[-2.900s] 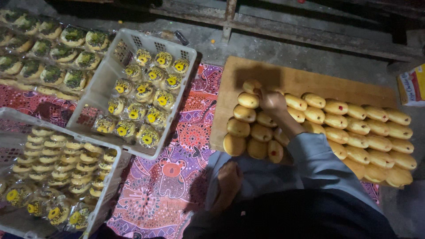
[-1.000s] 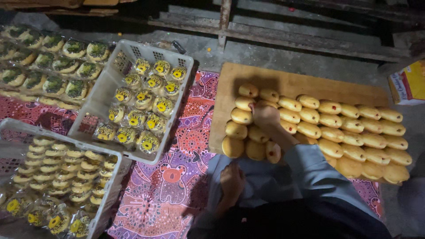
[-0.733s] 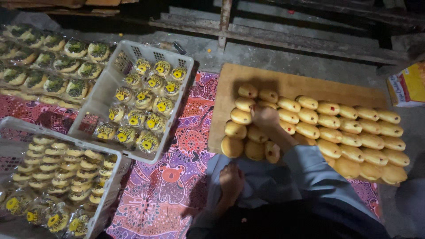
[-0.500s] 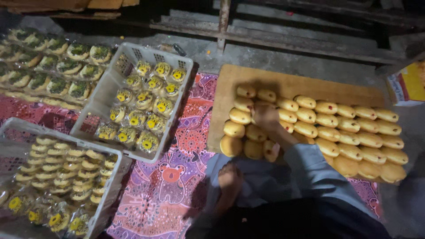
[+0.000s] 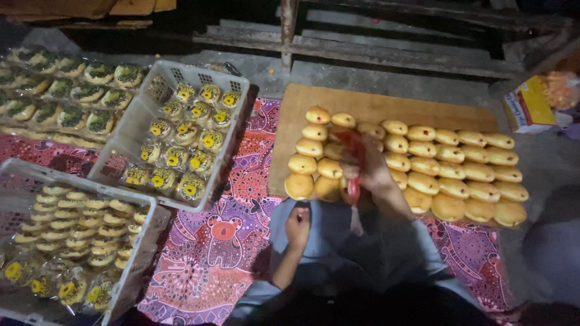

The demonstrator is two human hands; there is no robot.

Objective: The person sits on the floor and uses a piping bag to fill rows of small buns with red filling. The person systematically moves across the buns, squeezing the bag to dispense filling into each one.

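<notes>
right hand (image 5: pixel 368 169) lifted, red bag (image 5: pixel 353 181) hanging vertical

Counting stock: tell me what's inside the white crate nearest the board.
The white crate holds rows of wrapped buns with yellow-and-dark tops. Any layer beneath them is covered.

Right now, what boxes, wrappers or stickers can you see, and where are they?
Yellow and white cardboard box: far right, beside the wooden board, rectangular.
Clear-wrapped round pastries with yellow stickers: in the grey plastic crate, middle left.
Clear-wrapped round green-topped pastries: rows at top left.
Red and clear plastic wrapper: at the right hand.
</notes>
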